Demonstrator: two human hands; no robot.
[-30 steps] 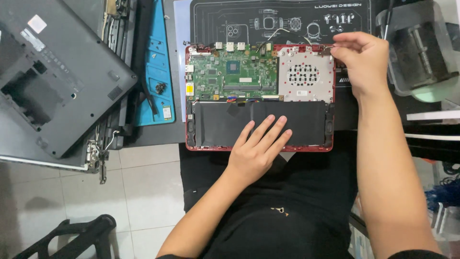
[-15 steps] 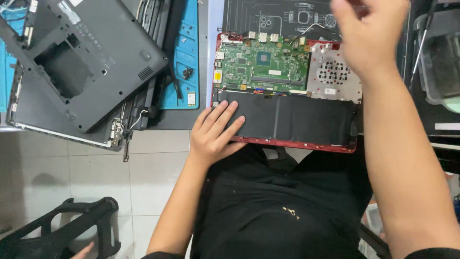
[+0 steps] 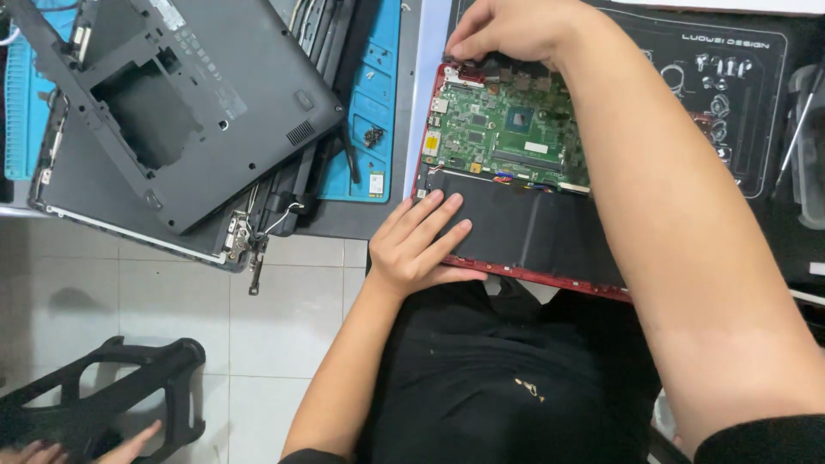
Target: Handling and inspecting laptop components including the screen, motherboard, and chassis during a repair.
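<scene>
Laptop point(image 3: 516, 215) w/ the red shell sits open on the bench, bottom cover off, green mainboard point(image 3: 507, 142) on the far half and the long black battery point(image 3: 524, 228) on the near half. Left hand point(image 3: 421, 245) lies flat on the battery's left end, fingers spread, not gripping anything, just pressing down to steady it. Right hand point(image 3: 516, 30) has moved: a sec ago it was over at the far right corner by the fan area, now it's swung across to the far left corner of the board, fingers curled and pinched at the edge near the ports. Can't tell if it actually has hold of anything there (fingertips are hidden under the knuckles). So the work seems to have shifted from the right side of the board to the left.

Left of it, a grey bottom cover point(image 3: 180, 112) from another machine rests tilted over a blue mat point(image 3: 374, 103). Black work mat point(image 3: 730, 94) lies under the red laptop. Someone else's fingers point(image 3: 129, 447) show near left by a black stool point(image 3: 103, 395).
</scene>
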